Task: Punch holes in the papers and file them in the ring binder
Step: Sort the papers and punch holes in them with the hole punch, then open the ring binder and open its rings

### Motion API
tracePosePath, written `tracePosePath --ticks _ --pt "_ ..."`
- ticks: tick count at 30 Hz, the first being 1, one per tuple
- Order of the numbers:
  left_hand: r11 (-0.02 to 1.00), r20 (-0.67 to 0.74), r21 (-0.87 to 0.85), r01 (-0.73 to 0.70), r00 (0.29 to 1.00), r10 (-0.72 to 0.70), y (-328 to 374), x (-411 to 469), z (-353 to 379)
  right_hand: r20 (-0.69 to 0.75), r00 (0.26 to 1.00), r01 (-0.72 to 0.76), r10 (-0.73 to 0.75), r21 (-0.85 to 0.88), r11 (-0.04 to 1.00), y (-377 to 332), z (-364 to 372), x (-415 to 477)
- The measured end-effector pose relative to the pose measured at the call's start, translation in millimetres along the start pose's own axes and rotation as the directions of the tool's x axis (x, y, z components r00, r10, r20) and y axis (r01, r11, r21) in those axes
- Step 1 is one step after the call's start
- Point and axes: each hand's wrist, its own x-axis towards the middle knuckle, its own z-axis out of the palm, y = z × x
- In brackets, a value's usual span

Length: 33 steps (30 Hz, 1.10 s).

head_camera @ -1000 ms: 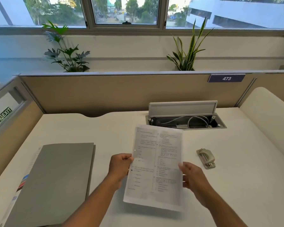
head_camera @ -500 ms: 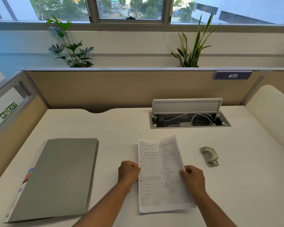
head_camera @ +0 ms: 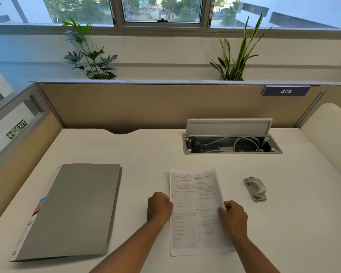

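A printed sheet of paper [head_camera: 195, 209] lies on the white desk [head_camera: 146, 154] in front of me, its far end curled up a little. My left hand [head_camera: 158, 205] is closed at the sheet's left edge. My right hand [head_camera: 233, 215] pinches the sheet's right edge. A grey ring binder [head_camera: 73, 209], closed and flat, lies to the left with coloured labels along its spine. A small grey hole punch [head_camera: 255, 189] stands to the right of the paper, apart from both hands.
An open cable tray [head_camera: 231, 144] with white cables is sunk into the desk at the back right, its lid raised. Tan partition walls [head_camera: 146, 105] enclose the desk at the back and left. Two potted plants stand behind the partition.
The paper was held up in the air a second ago; both hands have lowered it onto the desk. The binder and hole punch have not moved.
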Motion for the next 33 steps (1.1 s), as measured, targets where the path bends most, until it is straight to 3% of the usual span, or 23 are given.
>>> tracePosePath --ticks 15,18,20,25,30,33 --pt "1.0 -0.013 0.013 0.001 1.0 -0.001 5 -1 13 -0.044 0.998 -0.055 0.052 -0.056 0.997 13 -6 10" --pt "1.0 -0.01 -0.009 -0.013 1.0 0.013 3 -4 7 -0.145 0.987 -0.092 0.071 -0.142 0.986 7 -7 -1" --pt "0.999 0.005 -0.025 -0.031 0.999 0.031 2 -7 0 -0.199 0.98 -0.018 -0.007 -0.122 0.992 -4 -5 -13" --pt "0.983 -0.017 -0.117 -0.142 0.99 0.141 -4 -14 -39 -0.017 0.989 0.149 -0.149 0.209 0.966 -62 28 -56" --pt "0.964 -0.178 -0.09 -0.25 0.957 0.231 -17 -8 -104 0.214 0.955 0.127 -0.204 0.326 0.937 -122 81 -102" --pt "0.975 -0.281 -0.025 -0.22 0.938 0.205 -37 3 -152 0.356 0.909 0.099 -0.218 0.322 0.941 -148 110 -127"
